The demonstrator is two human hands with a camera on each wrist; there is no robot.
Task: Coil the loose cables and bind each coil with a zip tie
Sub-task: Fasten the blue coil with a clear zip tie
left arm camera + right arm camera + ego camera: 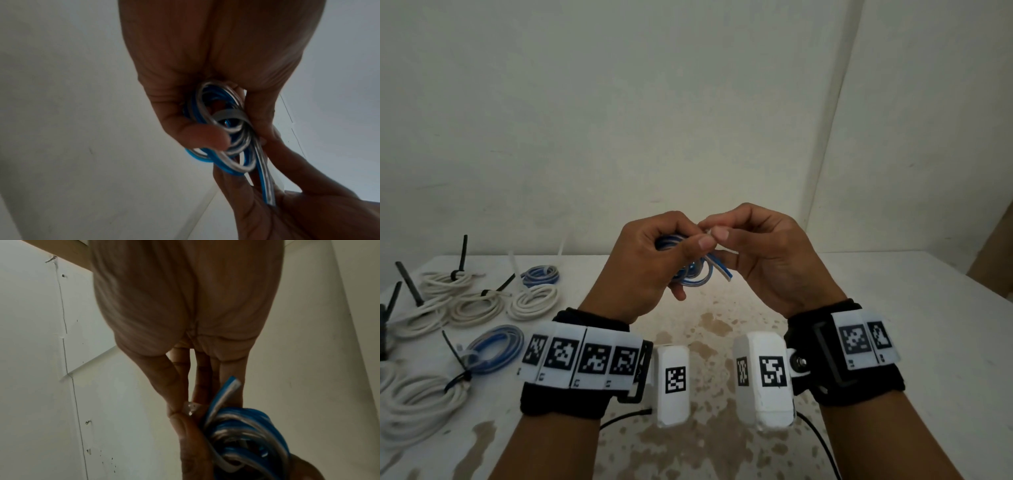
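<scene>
- Coil [693,270] of flat two-tone cable, blue beside white, wound in several small loops; held in the air above the table [876,325], centre of the head view.
- Left hand [650,263] has fingers and thumb curled round the coil, thumb pressing the loops from the near side; in the left wrist view the loops [222,129] sit in the palm.
- One cut cable end [724,272] pokes out at about 4 o'clock from the coil, blue and white halves visible in section.
- Right hand [763,253] pinches a small pale zip tie piece [709,232] between thumb and forefinger at 12 o'clock of the coil, touching the left thumb tip.
- Right wrist view shows the translucent tie head [191,407] at the fingertips, just beside the cable end [228,389].
- Hard to make out: whether the tie already runs round the coil; its strap is hidden by fingers. Loop count of the held coil blurred.
- Bound coils at 9 o'clock on the table: five white ones [448,284] counted, the lower-left cut off by the frame edge; two blue-and-white ones [541,275] [494,347].
- Black tie tails [463,253] stand up from several white coils; pale tails [560,253] rise beside the far blue one.
- Brown blotches [709,329] stain the table under the wrists.
</scene>
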